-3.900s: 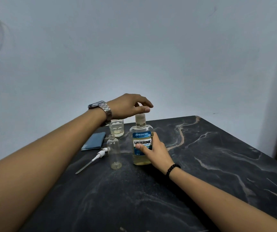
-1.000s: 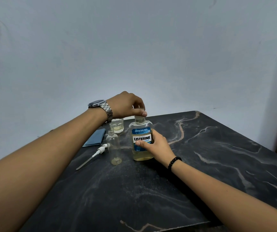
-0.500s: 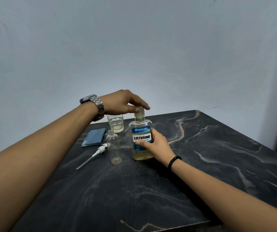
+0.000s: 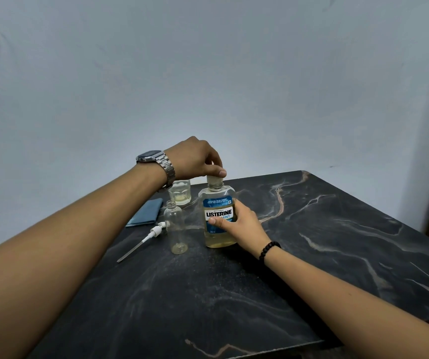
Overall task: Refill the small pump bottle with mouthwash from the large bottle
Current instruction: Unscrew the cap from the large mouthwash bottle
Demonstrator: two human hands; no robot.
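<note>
Listerine bottle [image 4: 218, 218] upright on worktop [image 4: 311, 255], body held by right hand [image 4: 239, 224], cap [image 4: 214, 179] gripped by left hand [image 4: 195, 159]. Open pump bottle [image 4: 176, 229] just beside; risks being toppled if cap jerks free.

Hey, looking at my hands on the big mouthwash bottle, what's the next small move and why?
Probably twist the cap off. Your left hand grips it from above, your right hand steadies the upright large bottle, and the cap looks seated on the neck. The small bottle beside it stands open and nearly empty, its pump lying on the table, so it seems ready for pouring.
</note>
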